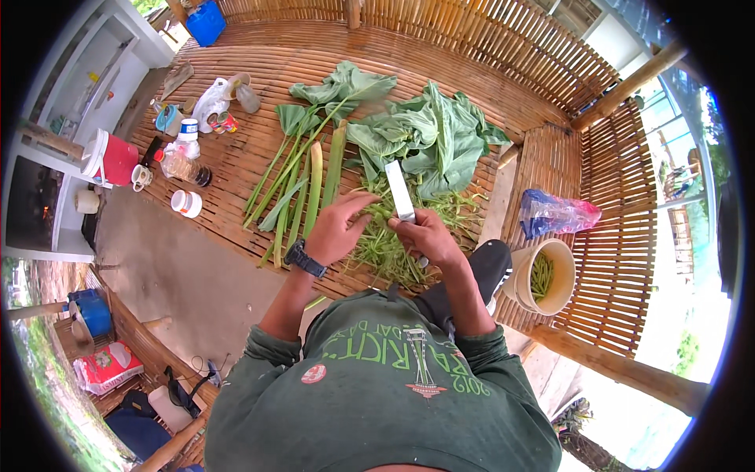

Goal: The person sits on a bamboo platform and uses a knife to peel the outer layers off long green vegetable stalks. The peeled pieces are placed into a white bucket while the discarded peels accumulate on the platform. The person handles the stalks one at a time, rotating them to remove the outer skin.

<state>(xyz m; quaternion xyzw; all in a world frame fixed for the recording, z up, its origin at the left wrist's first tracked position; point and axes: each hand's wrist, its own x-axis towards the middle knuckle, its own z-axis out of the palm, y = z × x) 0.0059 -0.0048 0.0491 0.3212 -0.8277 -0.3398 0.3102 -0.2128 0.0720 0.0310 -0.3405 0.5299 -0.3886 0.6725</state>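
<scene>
My right hand (431,238) grips a knife (399,191), its broad, shiny blade pointing away from me. Close beside it, my left hand (338,228), with a dark watch on the wrist, has its fingers curled around a short green stalk (380,212), partly hidden by the fingers. Beneath both hands lies a heap of thin green peelings (385,256). Long leaf stalks (314,177) rest to the left on the bamboo platform (252,71). Large, limp green leaves (440,141) are piled beyond the hands.
At right, a cream bucket (566,271) holds cut green pieces, near a blue and pink plastic bag (554,214). Jars, a plastic bottle (185,168) and a white bag (211,104) stand on the left. A red cooler (118,157) and a slatted bamboo railing (503,39) edge the space.
</scene>
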